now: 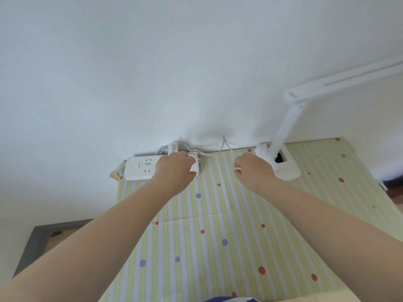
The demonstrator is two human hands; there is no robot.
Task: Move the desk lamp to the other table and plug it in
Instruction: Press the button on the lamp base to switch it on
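Observation:
A white desk lamp (290, 118) stands at the table's far right, its flat base (287, 168) on the cloth and its long head reaching up to the right. A white power strip (141, 168) lies at the far left against the wall. My left hand (174, 168) covers the strip's right end and grips a white plug (195, 168) there. My right hand (253, 168) is just left of the lamp base, fingers curled on the thin white cord (226, 147), which loops up the wall behind the table.
The table (218, 214) wears a yellow-and-white striped cloth with coloured dots and stands against a white wall. Bundled white cables (162, 149) lie behind the strip. An orange object (114, 174) peeks from under the strip's left end. Grey-framed floor area (41, 240) shows at lower left.

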